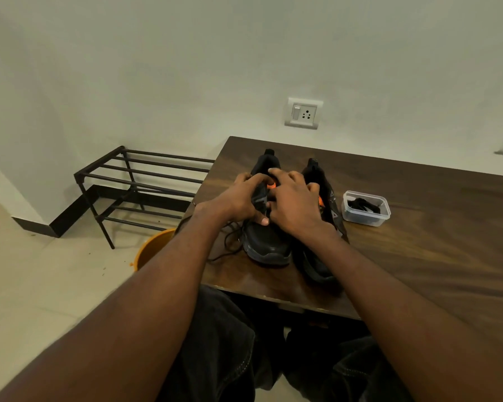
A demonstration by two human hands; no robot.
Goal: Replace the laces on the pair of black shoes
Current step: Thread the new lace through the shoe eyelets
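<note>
We found ourselves in a home, likely a bedroom or entry corner: plain painted walls carried a switch-and-socket plate (303, 113), a black metal shoe rack (134, 185) stood on pale floor tiles (41, 271), and a wood-grain table (433, 227) filled the corner.

Two black shoes on the table (418, 227), toes toward its near edge. Left shoe (266, 245) upright, orange lining showing, loose black lace (230, 242) trailing off its left side. Right shoe (321, 256) just beside it. Clear tub (366, 208) of black laces right of the pair.
</note>
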